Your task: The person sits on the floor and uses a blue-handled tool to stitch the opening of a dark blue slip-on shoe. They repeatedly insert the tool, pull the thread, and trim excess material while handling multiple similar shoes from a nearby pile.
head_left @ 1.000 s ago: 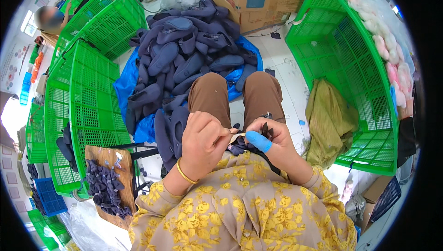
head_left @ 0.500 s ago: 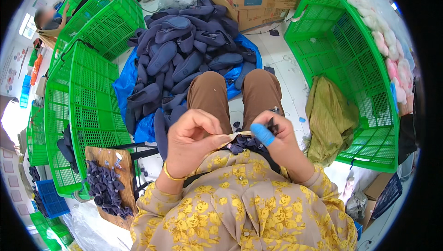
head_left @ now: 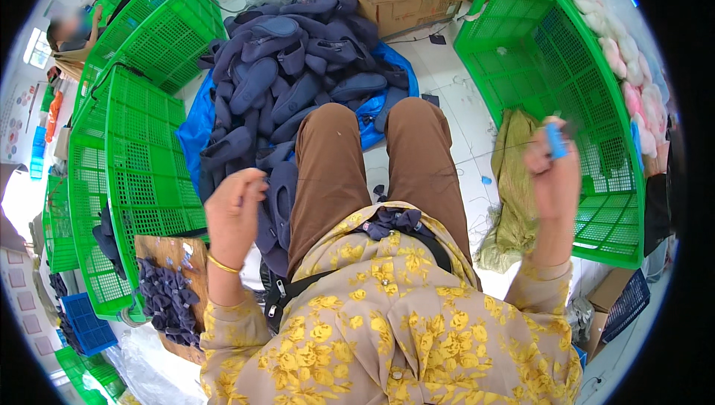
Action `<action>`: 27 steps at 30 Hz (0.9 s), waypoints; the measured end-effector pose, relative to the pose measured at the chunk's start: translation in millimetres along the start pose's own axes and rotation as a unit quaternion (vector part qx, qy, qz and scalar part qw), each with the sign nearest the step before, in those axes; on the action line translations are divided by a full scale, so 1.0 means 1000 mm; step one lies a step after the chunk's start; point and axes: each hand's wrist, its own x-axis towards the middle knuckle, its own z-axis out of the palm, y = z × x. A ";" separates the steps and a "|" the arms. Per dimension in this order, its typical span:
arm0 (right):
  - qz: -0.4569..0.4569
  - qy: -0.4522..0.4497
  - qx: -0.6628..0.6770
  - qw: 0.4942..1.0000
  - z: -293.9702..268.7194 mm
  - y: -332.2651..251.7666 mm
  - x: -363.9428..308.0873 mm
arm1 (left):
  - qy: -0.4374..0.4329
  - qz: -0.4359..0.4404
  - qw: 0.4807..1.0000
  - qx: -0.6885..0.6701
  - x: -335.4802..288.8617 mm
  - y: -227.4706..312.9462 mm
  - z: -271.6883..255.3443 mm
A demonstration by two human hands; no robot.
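My left hand (head_left: 232, 211) is raised beside my left knee, its fingers closed in a pinch on a thin dark thread (head_left: 335, 179). The thread runs across above my thighs towards my right hand (head_left: 553, 174). That hand is lifted far to the right, fingers curled, with a blue cover (head_left: 555, 141) on one finger. Motion smears its fingertips, so what they hold cannot be made out. Several small navy fabric bows (head_left: 393, 220) lie in my lap, in the fold of my shirt. More navy bows (head_left: 167, 293) cover a wooden board (head_left: 195, 256) at my left.
A heap of navy slippers (head_left: 290, 70) lies on a blue sheet (head_left: 195, 137) beyond my knees. Green crates (head_left: 145, 159) stand at left, another green crate (head_left: 581, 100) at right beside an olive sack (head_left: 514, 182). A cardboard box (head_left: 417, 3) and a person (head_left: 71, 33) are farther back.
My hands have moved apart from my lap, the left one leftward and the right one up and far right. The bows in my lap are now uncovered. A thread shows between the hands.
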 end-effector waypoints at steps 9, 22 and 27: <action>-0.025 0.117 0.260 0.958 -0.236 -0.083 0.038 | 0.123 -0.079 0.960 0.239 -0.011 -0.080 -0.052; 0.079 0.173 0.220 0.957 -0.274 -0.078 0.064 | 0.156 -0.068 0.949 0.264 -0.002 -0.110 -0.065; 0.070 0.160 0.185 0.967 -0.291 -0.081 0.097 | 0.181 -0.069 0.959 0.206 0.016 -0.125 -0.067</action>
